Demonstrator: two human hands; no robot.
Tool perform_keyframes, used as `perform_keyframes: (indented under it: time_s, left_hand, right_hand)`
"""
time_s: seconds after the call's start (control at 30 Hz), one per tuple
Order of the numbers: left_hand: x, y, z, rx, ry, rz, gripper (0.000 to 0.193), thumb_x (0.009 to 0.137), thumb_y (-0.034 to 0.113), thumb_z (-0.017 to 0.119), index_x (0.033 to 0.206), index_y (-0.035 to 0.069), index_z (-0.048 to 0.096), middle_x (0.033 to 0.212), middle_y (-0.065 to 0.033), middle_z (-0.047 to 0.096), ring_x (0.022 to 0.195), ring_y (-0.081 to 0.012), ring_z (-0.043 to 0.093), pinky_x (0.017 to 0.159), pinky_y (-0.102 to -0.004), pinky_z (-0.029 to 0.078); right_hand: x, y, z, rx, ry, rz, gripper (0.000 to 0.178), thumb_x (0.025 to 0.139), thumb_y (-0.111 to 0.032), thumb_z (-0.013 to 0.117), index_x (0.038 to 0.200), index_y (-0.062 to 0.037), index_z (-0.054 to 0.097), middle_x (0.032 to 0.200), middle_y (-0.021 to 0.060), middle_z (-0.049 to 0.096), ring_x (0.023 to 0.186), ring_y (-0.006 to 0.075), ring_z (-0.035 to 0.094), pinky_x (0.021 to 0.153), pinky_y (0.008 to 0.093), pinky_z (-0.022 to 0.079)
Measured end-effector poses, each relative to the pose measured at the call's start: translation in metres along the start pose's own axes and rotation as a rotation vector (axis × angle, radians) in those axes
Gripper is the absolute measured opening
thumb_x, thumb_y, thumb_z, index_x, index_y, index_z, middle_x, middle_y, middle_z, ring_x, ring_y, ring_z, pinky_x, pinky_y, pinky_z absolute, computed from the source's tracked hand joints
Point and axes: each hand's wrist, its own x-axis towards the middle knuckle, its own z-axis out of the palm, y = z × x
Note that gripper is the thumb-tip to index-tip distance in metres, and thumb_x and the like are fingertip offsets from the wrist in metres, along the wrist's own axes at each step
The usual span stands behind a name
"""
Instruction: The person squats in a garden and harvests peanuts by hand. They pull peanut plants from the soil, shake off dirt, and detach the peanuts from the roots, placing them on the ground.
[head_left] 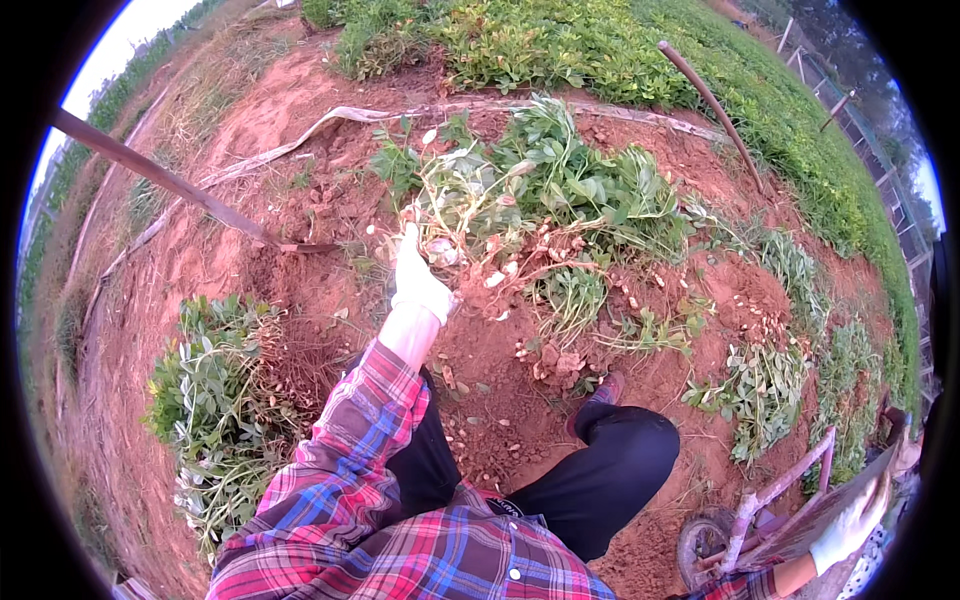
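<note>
My left hand point(420, 284), in a white glove, is closed on the stems and roots of a peanut plant point(462, 205) in front of me. Pale peanut pods hang among its roots, and its leaves spread away from the glove. Far out at the lower right, my right hand point(850, 528), also in a white glove, reaches over a small wheeled cart point(760, 505). Its fingers look stretched out, though the picture's rim distorts them; I make out nothing held in them.
More pulled peanut plants lie behind point(640, 195), with a leafy heap point(225, 390) at left and others point(765, 395) at right. A long-handled tool point(180, 185) stands at left; a wooden stick point(710, 105) rises at the back right. Green crop rows point(600, 50) grow beyond.
</note>
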Motion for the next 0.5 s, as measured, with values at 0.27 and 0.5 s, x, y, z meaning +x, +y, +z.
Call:
perform_keyframes:
  time_s: [0.27, 0.5]
  left_hand:
    - [0.017, 0.014, -0.021, 0.064, -0.234, 0.188, 0.033, 0.091, 0.039, 0.052, 0.111, 0.014, 0.059, 0.098, -0.0067, 0.063, 0.079, -0.0229, 0.06, 0.073, -0.0437, 0.052]
    - [0.022, 0.009, -0.01, 0.102, -0.316, 0.301, 0.037, 0.097, 0.038, 0.034, 0.116, 0.011, 0.051, 0.098, -0.0135, 0.062, 0.084, -0.0284, 0.061, 0.072, -0.0448, 0.052]
  right_hand:
    - [-0.035, -0.369, 0.004, 1.158, -0.892, -1.147, 0.027, 0.073, -0.027, 0.068, 0.093, -0.0087, 0.063, 0.088, 0.005, 0.064, 0.077, 0.0204, 0.062, 0.076, 0.032, 0.05]
    - [-0.033, -0.402, -0.034, 1.503, -0.698, -1.022, 0.019, 0.058, -0.016, 0.064, 0.069, -0.0002, 0.062, 0.066, 0.0104, 0.057, 0.063, 0.0229, 0.055, 0.049, 0.0325, 0.047]
